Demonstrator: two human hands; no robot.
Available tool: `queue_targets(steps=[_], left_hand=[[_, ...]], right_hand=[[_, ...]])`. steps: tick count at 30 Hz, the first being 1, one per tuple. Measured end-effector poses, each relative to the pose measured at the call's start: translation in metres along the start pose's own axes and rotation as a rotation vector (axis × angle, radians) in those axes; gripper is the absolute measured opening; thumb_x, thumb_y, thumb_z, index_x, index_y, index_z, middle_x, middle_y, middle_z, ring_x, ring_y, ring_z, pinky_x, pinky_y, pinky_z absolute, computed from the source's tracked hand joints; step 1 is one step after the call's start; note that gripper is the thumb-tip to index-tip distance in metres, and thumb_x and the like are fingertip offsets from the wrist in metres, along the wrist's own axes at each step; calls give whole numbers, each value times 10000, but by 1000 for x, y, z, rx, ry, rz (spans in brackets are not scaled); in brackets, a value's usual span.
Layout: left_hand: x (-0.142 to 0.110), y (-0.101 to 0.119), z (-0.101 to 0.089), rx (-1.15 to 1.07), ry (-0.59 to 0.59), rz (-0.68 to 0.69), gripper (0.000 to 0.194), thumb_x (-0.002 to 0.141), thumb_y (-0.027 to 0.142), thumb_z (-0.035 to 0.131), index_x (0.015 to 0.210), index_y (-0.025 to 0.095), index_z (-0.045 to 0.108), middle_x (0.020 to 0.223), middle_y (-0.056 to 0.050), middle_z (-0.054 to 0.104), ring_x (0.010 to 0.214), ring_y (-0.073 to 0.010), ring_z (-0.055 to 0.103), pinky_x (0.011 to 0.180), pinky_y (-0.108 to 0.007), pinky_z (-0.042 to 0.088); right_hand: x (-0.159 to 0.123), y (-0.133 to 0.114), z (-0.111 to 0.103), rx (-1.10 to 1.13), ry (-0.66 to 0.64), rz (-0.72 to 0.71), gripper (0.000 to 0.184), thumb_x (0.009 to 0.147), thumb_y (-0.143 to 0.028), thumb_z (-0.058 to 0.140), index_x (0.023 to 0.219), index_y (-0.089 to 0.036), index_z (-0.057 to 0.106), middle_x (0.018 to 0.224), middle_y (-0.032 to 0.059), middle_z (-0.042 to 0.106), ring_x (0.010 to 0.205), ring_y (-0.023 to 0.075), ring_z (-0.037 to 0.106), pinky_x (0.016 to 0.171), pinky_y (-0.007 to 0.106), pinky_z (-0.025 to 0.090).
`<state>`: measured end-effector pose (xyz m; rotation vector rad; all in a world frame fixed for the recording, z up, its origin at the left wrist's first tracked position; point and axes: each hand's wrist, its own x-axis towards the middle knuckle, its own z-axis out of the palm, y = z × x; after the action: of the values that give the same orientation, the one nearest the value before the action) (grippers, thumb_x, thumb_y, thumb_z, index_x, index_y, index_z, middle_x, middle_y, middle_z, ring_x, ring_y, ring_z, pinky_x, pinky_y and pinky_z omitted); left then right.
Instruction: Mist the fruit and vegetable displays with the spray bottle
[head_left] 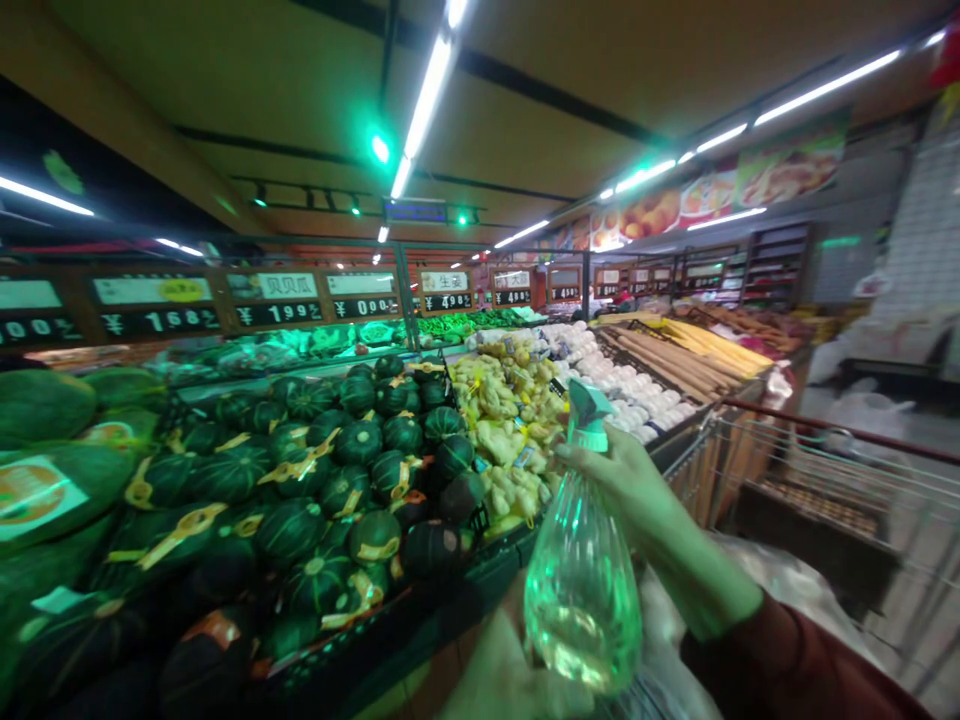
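Note:
A clear spray bottle (581, 580) with a pale green spray head stands upright in front of me, some liquid in its lower part. My right hand (619, 465) is closed around its neck, just under the spray head. Low down, my left hand (499, 660) grips the bottle near its base; motion blurs it and the bottle hides some of its fingers. Beyond the bottle lies a heap of ginger (514, 430) in yellow netting. Dark green pumpkins (360, 440), several with yellow paper bands, fill the bin to the left.
Large green melons (52, 480) lie at far left. White wrapped produce (645, 395) and long brown roots (667, 355) continue along the stand. A wire shopping cart (840, 450) is at right. Price signs (274, 300) hang across the back.

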<state>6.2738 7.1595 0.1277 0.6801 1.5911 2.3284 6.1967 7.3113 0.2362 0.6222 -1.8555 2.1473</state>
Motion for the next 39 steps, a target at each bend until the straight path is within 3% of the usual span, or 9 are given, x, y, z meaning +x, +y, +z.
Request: queue_targets(steps=[3, 5, 7, 14, 20, 23, 28, 33, 39], left_hand=[[15, 2, 2, -32, -18, 29, 928, 549, 452, 930, 1359, 196, 554, 1237, -94, 700, 881, -149, 672, 761, -231, 533], [24, -1, 3, -29, 65, 25, 965, 529, 474, 928, 1360, 187, 531, 1090, -66, 729, 576, -43, 531, 464, -164, 402], [30, -6, 4, 5, 157, -2, 1004, 502, 505, 925, 1356, 186, 505, 931, -27, 723, 475, -13, 411, 381, -160, 308], [42, -14, 3, -22, 195, -23, 939, 484, 508, 925, 1274, 180, 537, 782, 20, 669, 483, -19, 422, 398, -159, 322], [46, -13, 0, -81, 142, 9, 910, 513, 425, 940, 1303, 181, 559, 830, 13, 694, 526, -22, 476, 476, -162, 378], [45, -12, 1, -144, 126, 4, 888, 486, 370, 959, 1272, 182, 592, 981, -34, 726, 828, -118, 655, 749, -223, 484], [39, -12, 4, -168, 90, -28, 944, 453, 404, 969, 1297, 181, 610, 1210, -118, 704, 1129, -278, 644, 1004, -395, 462], [29, -15, -3, -166, 56, -56, 938, 449, 408, 967, 1283, 172, 608, 1129, -115, 717, 1035, -262, 657, 991, -410, 465], [11, -20, -14, -55, -7, -59, 956, 466, 433, 952, 1314, 210, 570, 1328, -129, 633, 1261, -353, 559, 1125, -485, 388]], right_hand=[[19, 6, -9, 22, 6, -4, 381, 701, -376, 818, 986, -178, 660, 724, 11, 728, 682, 222, 704, 726, 354, 527], [31, 8, -13, 31, 7, -17, 367, 685, -369, 817, 957, -177, 663, 713, 10, 729, 696, 222, 704, 762, 362, 524], [40, 10, -15, 32, 8, -35, 344, 663, -358, 817, 917, -181, 665, 732, 10, 733, 725, 221, 703, 797, 367, 517], [57, 16, -21, 0, 10, -45, 374, 636, -396, 814, 912, -187, 669, 673, -6, 687, 631, 198, 650, 699, 359, 517], [53, 14, -24, -15, 28, -43, 445, 644, -411, 839, 980, -169, 677, 766, 29, 743, 767, 239, 715, 822, 394, 517], [46, 12, -26, -23, 55, -42, 441, 665, -398, 851, 1004, -170, 687, 785, 35, 755, 854, 253, 724, 881, 389, 510], [34, 16, -30, -38, 106, 4, 458, 657, -404, 857, 1008, -165, 686, 682, 17, 734, 694, 247, 714, 734, 376, 543], [21, 27, -28, -54, 130, 45, 468, 636, -423, 868, 975, -159, 683, 725, 34, 751, 648, 236, 696, 672, 358, 531], [0, 35, -17, -84, 148, 69, 444, 646, -444, 876, 945, -164, 704, 882, 75, 782, 807, 269, 720, 773, 371, 534]])
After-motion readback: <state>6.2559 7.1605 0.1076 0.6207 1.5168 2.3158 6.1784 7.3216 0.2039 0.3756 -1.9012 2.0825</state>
